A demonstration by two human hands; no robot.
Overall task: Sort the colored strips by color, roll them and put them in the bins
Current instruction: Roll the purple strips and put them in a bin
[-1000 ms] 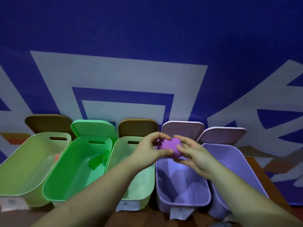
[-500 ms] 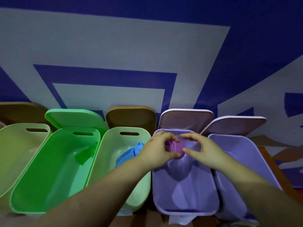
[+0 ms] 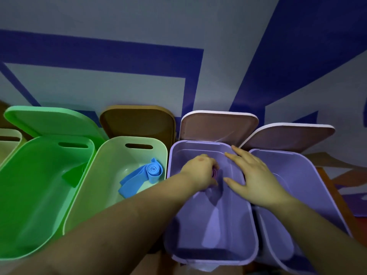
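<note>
Left hand (image 3: pixel 200 171) is lowered inside the near lavender bin (image 3: pixel 210 253), fingers curled around a rolled purple strip (image 3: pixel 215 172); only a sliver of the roll shows past the knuckles, so whether it touches the bin floor cannot be told. Grip of the left hand: grasping the purple roll. Right hand (image 3: pixel 256 175) is over the same bin on its right side, fingers spread and straight, holding nothing; grip released. Its fingertips (image 3: pixel 228 154) reach toward the bin's far wall.

Second lavender bin (image 3: pixel 325 187) stands just beside the first on the right, interior mostly hidden by the right forearm. Pale green bin (image 3: pixel 111 161) to the left of the lavender pair contains a blue strip (image 3: pixel 143 178), rolled at its far end with a loose tail trailing toward the near side. Bright green bin (image 3: pixel 17 253) further left holds a dark green strip (image 3: pixel 74 174), detail unclear. A sliver of a yellow-green bin (image 3: pixel 10 135) shows at the left edge.

All lids are open and lean against the blue-and-white backdrop (image 3: pixel 178 26): green lid (image 3: pixel 51 120), brown lid (image 3: pixel 137 122), two mauve lids (image 3: pixel 218 126)
</note>
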